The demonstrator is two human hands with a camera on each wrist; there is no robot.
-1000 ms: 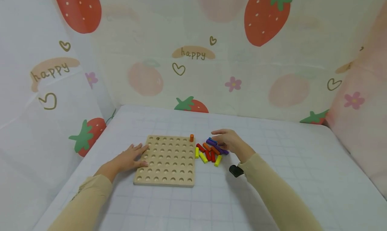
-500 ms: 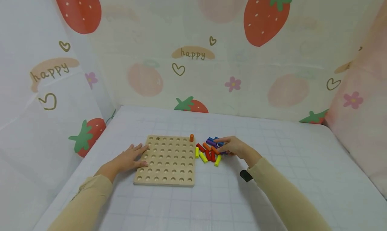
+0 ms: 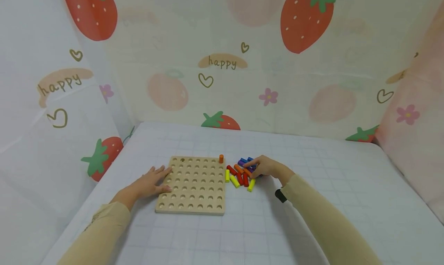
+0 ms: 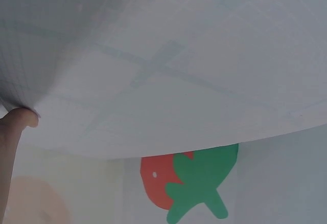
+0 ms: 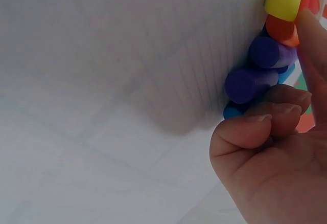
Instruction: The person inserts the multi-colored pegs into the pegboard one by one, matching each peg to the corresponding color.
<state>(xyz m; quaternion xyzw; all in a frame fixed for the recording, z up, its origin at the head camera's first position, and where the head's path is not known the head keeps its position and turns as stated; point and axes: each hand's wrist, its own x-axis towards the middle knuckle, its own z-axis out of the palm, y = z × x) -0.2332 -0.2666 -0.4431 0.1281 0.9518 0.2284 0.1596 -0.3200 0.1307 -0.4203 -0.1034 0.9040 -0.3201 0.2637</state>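
Observation:
A wooden pegboard with rows of round holes lies on the table, one orange peg standing upright in its far right corner. My left hand rests with spread fingers on its left edge; a single digit shows in the left wrist view. At the loose pegs right of the board is my right hand, index finger stretched over them, thumb beside an orange peg. In the right wrist view its other fingers curl beside a purple peg. I cannot tell whether it grips a peg.
Around the right hand lie red pegs, yellow pegs and blue pegs, close together. A white gridded cloth covers the table. Behind it hangs a strawberry-print curtain.
My right hand has shifted slightly right and lower over the loose pegs, uncovering more blue ones at the back. The left hand and the board stay as they were.

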